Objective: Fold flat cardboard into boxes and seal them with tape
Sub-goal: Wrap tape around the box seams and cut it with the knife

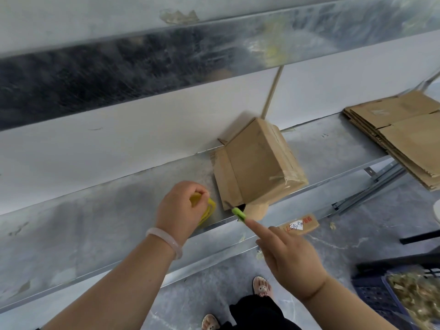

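A folded brown cardboard box (258,163) lies tilted on the metal shelf (107,225), with clear tape along its right end and one flap open at the left. My left hand (179,210) is closed on a yellow tape roll (209,210) just left of the box. My right hand (289,260) reaches in from the lower right, index finger stretched along a small green cutter (238,213). The cutter's blade tip touches the box's lower left corner. The grip under the finger is hidden.
A stack of flat cardboard sheets (404,134) lies on the shelf at the right and overhangs its edge. A cardboard scrap with a white label (298,226) lies on the floor below. A dark plastic crate (390,294) with shredded filling stands at the lower right. My feet (262,285) are at the bottom.
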### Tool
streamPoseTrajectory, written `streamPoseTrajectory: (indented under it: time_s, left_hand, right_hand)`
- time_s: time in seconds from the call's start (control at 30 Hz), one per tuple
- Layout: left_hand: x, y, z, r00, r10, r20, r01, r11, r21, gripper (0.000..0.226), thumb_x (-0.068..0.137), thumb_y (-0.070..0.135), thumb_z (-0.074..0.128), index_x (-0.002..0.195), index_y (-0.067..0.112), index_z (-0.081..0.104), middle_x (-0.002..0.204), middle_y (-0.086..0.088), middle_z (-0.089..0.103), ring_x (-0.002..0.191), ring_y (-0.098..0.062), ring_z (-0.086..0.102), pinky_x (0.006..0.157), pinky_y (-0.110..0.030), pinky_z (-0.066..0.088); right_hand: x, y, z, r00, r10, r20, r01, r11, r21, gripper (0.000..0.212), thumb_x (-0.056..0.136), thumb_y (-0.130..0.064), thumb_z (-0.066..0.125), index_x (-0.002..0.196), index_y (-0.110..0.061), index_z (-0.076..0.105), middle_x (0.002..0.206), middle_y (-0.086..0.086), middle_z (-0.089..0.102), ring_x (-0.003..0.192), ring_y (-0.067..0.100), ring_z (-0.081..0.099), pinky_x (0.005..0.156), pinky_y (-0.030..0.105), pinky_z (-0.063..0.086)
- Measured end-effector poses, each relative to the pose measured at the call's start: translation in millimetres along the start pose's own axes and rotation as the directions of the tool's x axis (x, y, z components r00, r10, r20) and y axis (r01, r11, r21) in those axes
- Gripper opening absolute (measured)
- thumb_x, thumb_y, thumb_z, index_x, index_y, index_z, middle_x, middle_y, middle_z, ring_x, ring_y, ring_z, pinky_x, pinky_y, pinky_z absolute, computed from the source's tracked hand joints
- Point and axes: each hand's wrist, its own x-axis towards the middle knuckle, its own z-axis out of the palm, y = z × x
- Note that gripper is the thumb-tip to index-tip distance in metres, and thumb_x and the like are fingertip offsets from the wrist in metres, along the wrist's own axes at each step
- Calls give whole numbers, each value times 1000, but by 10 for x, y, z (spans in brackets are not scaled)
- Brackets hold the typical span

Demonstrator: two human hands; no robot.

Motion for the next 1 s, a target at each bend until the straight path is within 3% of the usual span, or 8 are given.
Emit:
streamPoseTrajectory:
  time_s: [0.1, 0.17, 0.27, 0.33, 0.63, 0.77, 0.9, 1.0]
  left_hand:
    - [25, -77, -68, 997, 42, -64, -41, 999, 18, 3, 86, 21, 66, 84, 19, 66, 91, 8, 62, 88, -8, 54, 75, -19, 38]
    - [53, -147, -98, 992, 68, -102, -61, 996, 72, 14, 85, 30, 59, 86, 18, 66, 98, 7, 61, 92, -7, 51, 79, -22, 39]
    - [70, -265, -78, 987, 87, -134, -61, 981, 183, 23, 84, 37, 57, 89, 18, 69, 109, 3, 58, 96, -8, 53, 81, -29, 41]
    - [58, -323, -29, 984, 118, -134, -76, 957, 282, 27, 84, 41, 52, 89, 21, 70, 108, 2, 59, 92, -13, 59, 77, -34, 41]
    - [-145, -555, 292, 996, 83, -28, -67, 923, 378, 22, 81, 34, 50, 86, 27, 70, 106, 2, 62, 93, -25, 64, 80, -42, 48]
    - [-224, -611, 374, 997, 77, -17, -63, 909, 411, 21, 80, 27, 49, 85, 24, 69, 98, 1, 65, 76, -30, 65, 70, -35, 46]
    - [-225, -428, 386, 987, 39, -153, 27, 915, 402, 25, 76, 30, 49, 91, 26, 69, 111, -5, 61, 93, -30, 59, 79, -40, 46]
    - [-161, -19, 377, 953, 41, -299, 30, 973, 229, 29, 82, 28, 48, 100, 19, 69, 118, -5, 58, 109, -18, 51, 92, -37, 42]
  right_hand:
    - [25, 140, -174, 965, 105, -241, -94, 994, 58, 42, 96, -21, 41, 138, -15, 41, 77, -5, 59, 49, 8, 46, 41, 24, 41]
    - [54, 255, -329, 864, 356, -356, -303, 933, 196, 40, 98, -26, 37, 137, -16, 39, 84, -6, 55, 51, 5, 45, 41, 28, 44]
    - [155, 581, -474, 638, 726, -257, -610, 680, 407, 34, 104, -26, 35, 138, -27, 36, 85, 1, 55, 65, 23, 54, 54, 41, 47]
    - [261, 895, -465, 578, 805, -135, -733, 585, 347, 38, 103, -24, 35, 141, -30, 36, 104, 5, 57, 82, 26, 56, 65, 38, 48]
    - [650, 1620, -171, 650, 731, 207, -702, 683, -205, 57, 96, -8, 38, 146, -33, 33, 97, 3, 39, 85, 22, 45, 73, 35, 41]
    - [706, 1672, -185, 707, 660, 254, -589, 748, -307, 47, 101, -30, 32, 146, -43, 27, 103, 3, 44, 93, 22, 41, 81, 36, 38]
    - [702, 1645, -263, 813, 562, 155, -572, 820, 23, 45, 100, -18, 41, 143, -30, 47, 131, 3, 52, 112, 17, 43, 98, 33, 37]
    - [722, 1432, -387, 702, 669, 243, -666, 497, 557, 38, 103, -16, 39, 135, -26, 56, 131, -5, 57, 115, 9, 50, 99, 27, 38]
